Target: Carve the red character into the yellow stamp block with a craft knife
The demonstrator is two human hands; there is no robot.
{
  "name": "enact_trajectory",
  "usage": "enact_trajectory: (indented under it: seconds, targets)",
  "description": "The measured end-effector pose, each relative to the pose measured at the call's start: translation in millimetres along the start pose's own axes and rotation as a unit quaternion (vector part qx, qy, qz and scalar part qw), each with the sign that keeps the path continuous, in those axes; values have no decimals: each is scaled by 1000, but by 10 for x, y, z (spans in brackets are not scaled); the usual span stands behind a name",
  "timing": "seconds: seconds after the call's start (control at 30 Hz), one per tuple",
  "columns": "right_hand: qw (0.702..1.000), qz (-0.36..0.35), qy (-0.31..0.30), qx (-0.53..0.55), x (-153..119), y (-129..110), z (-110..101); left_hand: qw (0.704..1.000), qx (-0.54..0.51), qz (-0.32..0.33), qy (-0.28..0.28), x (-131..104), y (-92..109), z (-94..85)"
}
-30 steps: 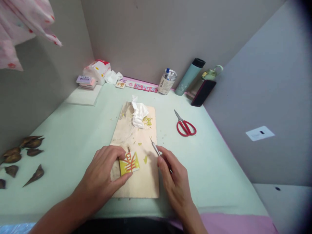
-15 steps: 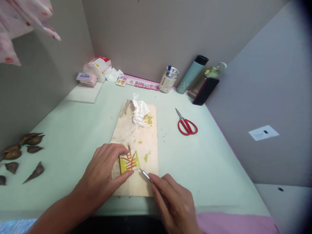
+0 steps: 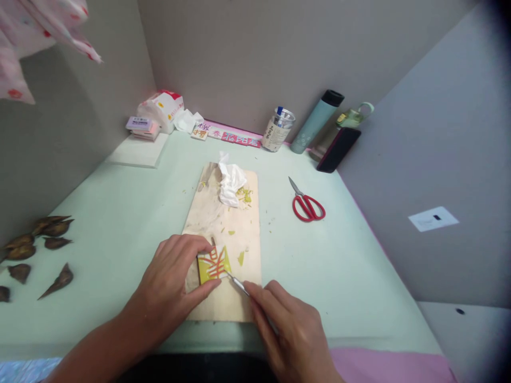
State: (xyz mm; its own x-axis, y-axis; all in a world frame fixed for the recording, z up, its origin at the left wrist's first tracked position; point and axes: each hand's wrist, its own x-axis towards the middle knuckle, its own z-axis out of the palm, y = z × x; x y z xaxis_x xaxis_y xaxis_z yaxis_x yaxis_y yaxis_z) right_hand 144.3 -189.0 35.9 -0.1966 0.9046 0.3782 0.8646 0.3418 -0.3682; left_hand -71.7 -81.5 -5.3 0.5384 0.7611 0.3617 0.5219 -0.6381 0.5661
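Observation:
A small square block (image 3: 214, 265) with a yellow-green surface, white patches and orange-red character strokes lies on the lower part of a pale wooden board (image 3: 243, 239). My left hand (image 3: 171, 282) grips the block by its top and bottom edges between fingers and thumb. A slim silver carving knife (image 3: 238, 284) is pinched in my right hand (image 3: 285, 324), its tip touching the block's right edge. Yellow-green shavings (image 3: 241, 258) lie on the board. Crumpled white tissue (image 3: 231, 183) rests at the board's far end.
Red-handled scissors (image 3: 306, 205) lie right of the board. Brown dried pods (image 3: 58, 243) are at the left. Along the back stand a tissue pack (image 3: 162, 109), a jar (image 3: 277, 130), a blue bottle (image 3: 317, 122) and a phone (image 3: 339, 150).
The view has shifted slightly, so things sit a little further right. Both hands keep their holds, and the knife tip stays at the block's right edge.

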Motion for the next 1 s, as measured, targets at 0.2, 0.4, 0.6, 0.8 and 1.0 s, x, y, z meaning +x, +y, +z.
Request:
enact_trajectory:
  seconds: [0.2,0.4,0.6,0.8,1.0]
  targets:
    - [995,-28,-50,-81,143,-53,-144,1000,-2,3,-5,10,6,-19]
    - [991,-31,-105,-75,289,-54,-250,1000,-4,-9,-4,7,-8,-4]
    - [989,-38,-76,-120,282,-84,-211,1000,2,-7,4,17,1,-16]
    - [978,-87,-22,-191,255,-195,-180,1000,-7,-15,12,24,-1,-29]
    - [979,-48,33,-195,61,-172,-2,999,-14,-30,0,12,1,-29]
